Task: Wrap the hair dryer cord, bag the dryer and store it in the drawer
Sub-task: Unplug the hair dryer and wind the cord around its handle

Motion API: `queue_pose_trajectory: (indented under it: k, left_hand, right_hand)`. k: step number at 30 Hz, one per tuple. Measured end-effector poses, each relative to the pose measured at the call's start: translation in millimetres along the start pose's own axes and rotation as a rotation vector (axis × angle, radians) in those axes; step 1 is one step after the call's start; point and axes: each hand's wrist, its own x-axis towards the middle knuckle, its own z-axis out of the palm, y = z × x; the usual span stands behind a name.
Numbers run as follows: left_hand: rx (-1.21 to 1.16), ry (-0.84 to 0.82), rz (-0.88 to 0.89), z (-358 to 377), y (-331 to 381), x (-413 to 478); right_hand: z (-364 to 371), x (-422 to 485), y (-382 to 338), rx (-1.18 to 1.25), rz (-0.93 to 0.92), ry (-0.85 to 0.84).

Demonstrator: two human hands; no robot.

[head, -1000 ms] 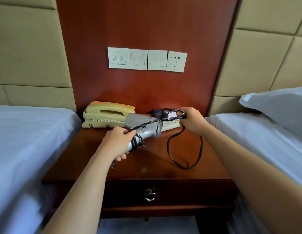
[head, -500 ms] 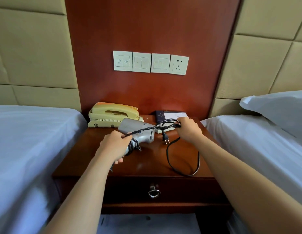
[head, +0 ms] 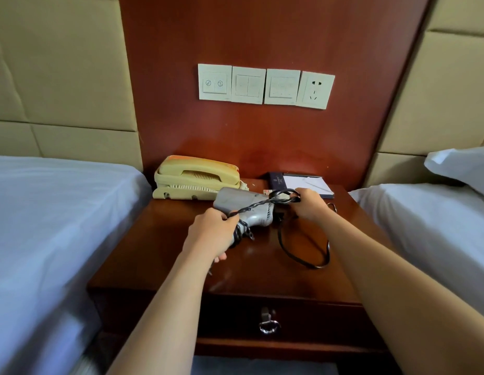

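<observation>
A silver hair dryer lies above the wooden nightstand, nozzle pointing back left. My left hand is shut on its handle, where black cord is wound in a few turns. My right hand is shut on the black cord, holding a twisted stretch taut across the dryer's body. The slack hangs in a loop down onto the tabletop. The drawer below is closed, with a metal ring pull. No bag is in view.
A cream telephone sits at the back left of the nightstand, a notepad in a dark folder at the back right. Beds with white sheets flank both sides. Switches and a socket are on the wall panel.
The dryer has swung a little, and my right hand has carried the cord over its rear end. The hanging loop has shortened slightly. The plug seen half a second ago is now hidden.
</observation>
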Motion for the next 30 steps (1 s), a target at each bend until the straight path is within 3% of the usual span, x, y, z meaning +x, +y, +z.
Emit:
queue_pose_trajectory:
  k: [8, 16, 24, 30]
  left_hand:
    - [0.033, -0.076, 0.034, -12, 3, -8]
    - [0.090, -0.394, 0.098, -39, 12, -48]
    - [-0.134, -0.684, -0.001, -46, 11, -73]
    - [-0.438, -0.902, -0.036, -39, -6, -53]
  right_hand:
    - [-40, -14, 5, -0.077, -0.065, -0.008]
    - [-92, -55, 8, -0.301, -0.197, -0.099]
    - [-66, -71, 27, -0.366, -0.200, 0.060]
    - [-53, -66, 28, -0.493, -0.162, 0.088]
